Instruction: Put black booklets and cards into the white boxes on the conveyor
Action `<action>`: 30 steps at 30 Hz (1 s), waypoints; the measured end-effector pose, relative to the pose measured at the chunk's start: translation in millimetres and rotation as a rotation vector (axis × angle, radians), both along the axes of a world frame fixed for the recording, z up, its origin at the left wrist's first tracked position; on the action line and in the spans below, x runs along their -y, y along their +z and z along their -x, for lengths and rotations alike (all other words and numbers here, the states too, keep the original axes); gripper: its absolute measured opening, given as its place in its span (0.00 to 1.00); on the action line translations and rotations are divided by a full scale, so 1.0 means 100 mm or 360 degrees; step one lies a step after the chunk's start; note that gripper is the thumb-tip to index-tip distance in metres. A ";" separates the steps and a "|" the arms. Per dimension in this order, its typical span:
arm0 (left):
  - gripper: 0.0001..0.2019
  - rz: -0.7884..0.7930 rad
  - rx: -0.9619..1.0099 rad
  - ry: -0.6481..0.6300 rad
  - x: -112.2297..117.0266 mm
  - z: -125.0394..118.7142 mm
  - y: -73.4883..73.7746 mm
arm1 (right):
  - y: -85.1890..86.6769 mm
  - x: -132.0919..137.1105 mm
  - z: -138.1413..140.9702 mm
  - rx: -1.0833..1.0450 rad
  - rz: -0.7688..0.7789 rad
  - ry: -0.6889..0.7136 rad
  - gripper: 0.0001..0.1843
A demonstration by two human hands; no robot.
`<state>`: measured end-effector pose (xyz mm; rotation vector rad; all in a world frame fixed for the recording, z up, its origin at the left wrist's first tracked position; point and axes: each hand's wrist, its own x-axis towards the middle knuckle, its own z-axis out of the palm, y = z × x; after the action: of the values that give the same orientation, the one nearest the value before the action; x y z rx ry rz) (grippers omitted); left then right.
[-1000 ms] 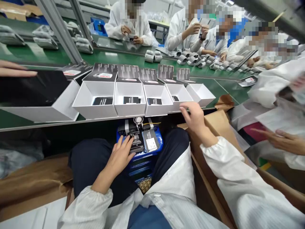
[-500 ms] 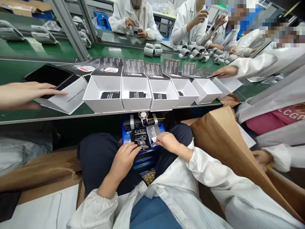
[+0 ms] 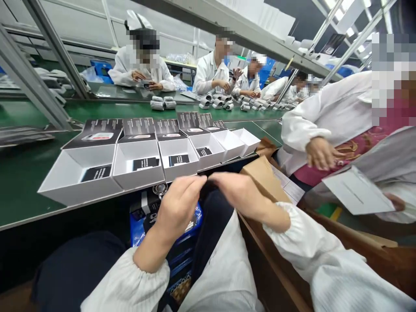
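Observation:
Side by side, my left hand (image 3: 178, 206) and my right hand (image 3: 245, 197) are raised, fingertips almost meeting. Both have their fingers bent and pressed together; whatever they may hold is hidden behind them. Just beyond is the row of open white boxes, among them the nearest box (image 3: 84, 195), a second box (image 3: 139, 180) and a third box (image 3: 182, 169). Several have black printed cards inside, such as the card (image 3: 97, 172) in the nearest box. Below my left hand, a blue plastic basket (image 3: 197, 219) is partly covered and holds black printed packs (image 3: 151, 219).
At right a co-worker's hand (image 3: 321, 151) hovers by a white box (image 3: 359, 190). Brown cardboard (image 3: 263, 175) stands beside my right arm. Grey-white rolled items (image 3: 162, 103) lie on the green bench (image 3: 19, 173); a metal post (image 3: 48, 65) rises at left.
My hands have risen from the packs in the basket and come together near the boxes. The view has turned right. The co-worker at right now holds a white box off the bench.

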<state>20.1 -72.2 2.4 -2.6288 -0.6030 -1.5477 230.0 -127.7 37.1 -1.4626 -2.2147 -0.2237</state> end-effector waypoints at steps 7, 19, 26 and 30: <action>0.26 0.0035 -0.0244 0.0909 -0.68 0.74 0.13 | 0.02 -1.12 -1.46 0.0273 0.0023 -0.0362 0.17; 0.20 0.0104 -0.0506 0.1131 -0.75 1.30 -0.21 | -0.39 -1.11 -1.49 0.0070 0.0293 -0.0163 0.20; 0.28 -0.0033 -0.0572 0.1122 -0.40 1.57 -0.07 | -0.38 -1.20 0.40 0.0300 0.0231 0.0141 0.15; 0.21 0.0070 -0.0887 0.1085 -0.48 1.40 -0.15 | -0.31 -1.22 1.51 0.0346 0.0233 0.0318 0.34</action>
<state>-119.9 -24.6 -13.0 -2.3183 -1.2785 -0.5904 79.2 -5.3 6.3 -1.3311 -2.5828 -0.1632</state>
